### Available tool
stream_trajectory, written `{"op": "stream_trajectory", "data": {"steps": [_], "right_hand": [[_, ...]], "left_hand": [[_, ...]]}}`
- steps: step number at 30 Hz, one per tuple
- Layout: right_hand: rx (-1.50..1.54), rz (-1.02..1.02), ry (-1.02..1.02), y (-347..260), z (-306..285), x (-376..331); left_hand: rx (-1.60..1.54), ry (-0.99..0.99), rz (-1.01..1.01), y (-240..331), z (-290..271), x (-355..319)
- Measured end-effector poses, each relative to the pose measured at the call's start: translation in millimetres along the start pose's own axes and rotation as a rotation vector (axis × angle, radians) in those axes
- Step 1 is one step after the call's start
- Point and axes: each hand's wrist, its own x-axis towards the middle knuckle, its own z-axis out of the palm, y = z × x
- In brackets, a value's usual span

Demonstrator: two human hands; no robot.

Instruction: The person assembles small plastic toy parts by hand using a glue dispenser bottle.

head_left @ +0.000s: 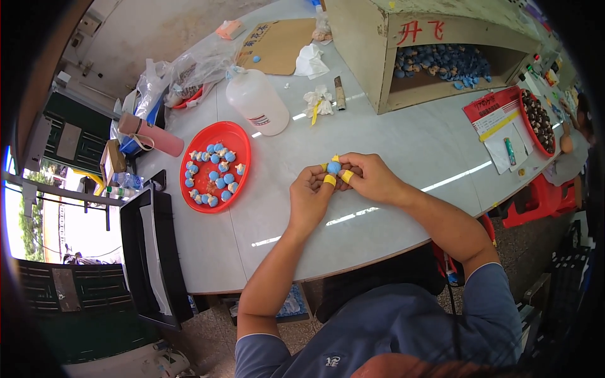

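Both of my hands meet over the grey table [391, 145], with yellow tape wrapped round several fingertips. Between them is a small round blue piece [333, 167], with a pale yellow bit at its top. My left hand [309, 196] pinches it from the left, and my right hand [373, 179] grips it from the right. The fingers partly cover the piece, so its exact kind is unclear. To the left, a round red plate [244, 142] bears several similar blue balls [215, 158] with cream-coloured bits.
A white plastic jug [255, 101] and a pink bottle [157, 137] stand beyond the plate. Crumpled tissue [318, 101] lies before a beige box [358, 53] holding many blue pieces [441, 62]. A black tray [179, 252] borders the table's left; a red tray [546, 146] of dark pieces is right.
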Motion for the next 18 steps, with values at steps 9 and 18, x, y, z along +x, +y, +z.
{"op": "stream_trajectory", "data": {"steps": [9, 18], "right_hand": [[0.034, 0.02, -0.017, 1, -3, 1], [0.039, -0.057, 0.047, -5, 7, -3]], "left_hand": [[-0.025, 0.004, -0.017, 2, 1, 2], [-0.096, -0.008, -0.091, 9, -4, -1]]}}
